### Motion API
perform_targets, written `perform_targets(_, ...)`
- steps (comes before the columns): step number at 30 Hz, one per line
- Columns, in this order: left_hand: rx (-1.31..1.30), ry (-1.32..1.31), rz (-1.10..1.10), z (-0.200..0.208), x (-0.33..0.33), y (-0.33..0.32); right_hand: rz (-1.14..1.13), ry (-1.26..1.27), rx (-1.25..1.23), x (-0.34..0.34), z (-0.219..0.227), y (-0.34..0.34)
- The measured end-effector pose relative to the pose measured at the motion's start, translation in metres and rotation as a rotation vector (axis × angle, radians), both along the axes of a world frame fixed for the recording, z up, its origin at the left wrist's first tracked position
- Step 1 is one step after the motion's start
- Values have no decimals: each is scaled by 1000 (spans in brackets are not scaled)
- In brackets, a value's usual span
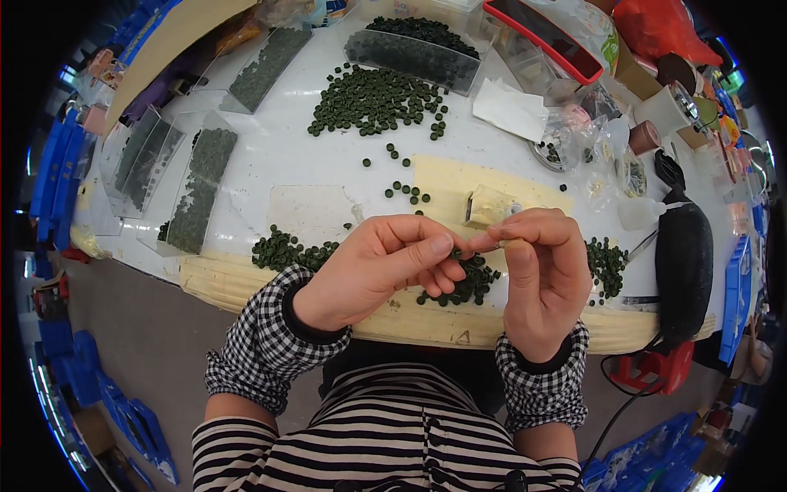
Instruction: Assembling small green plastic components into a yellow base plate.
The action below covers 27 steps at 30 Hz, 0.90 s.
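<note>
Both hands meet over the front of the white table, fingertips close together. My left hand is closed in a pinch; a bit of dark green shows by its fingertips, probably one of the small round pieces, mostly hidden. My right hand pinches something tiny and pale that I cannot make out. Below them lies a heap of small dark green round pieces. Just beyond the fingers sits a small cream-coloured block-like object on yellowish covering.
More green pieces form a large heap, a left pile and a right pile. Clear boxes of pieces stand left; another bin is at the back. A red-cased phone, white paper and a black tool lie right.
</note>
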<state>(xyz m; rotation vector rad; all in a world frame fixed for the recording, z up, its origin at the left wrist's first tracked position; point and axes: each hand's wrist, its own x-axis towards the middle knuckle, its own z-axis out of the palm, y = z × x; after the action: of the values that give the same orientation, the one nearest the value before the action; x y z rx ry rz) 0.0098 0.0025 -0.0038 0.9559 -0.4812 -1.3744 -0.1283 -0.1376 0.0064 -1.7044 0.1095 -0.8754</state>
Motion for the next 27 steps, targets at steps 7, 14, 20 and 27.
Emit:
perform_targets(7, 1, -11, 5, 0, 0, 0, -7, 22, -33, -1, -3, -1)
perform_targets(14, 18, -33, 22, 4, 0, 0, -180, -20, 38, 0, 4, -1)
perform_targets(20, 34, -91, 32, 6, -1, -1, -536, 96, -570, 0, 4, -22)
perform_targets(27, 37, -164, 63, 9, -1, -1, -519, 272, -731, 2, 0, -23)
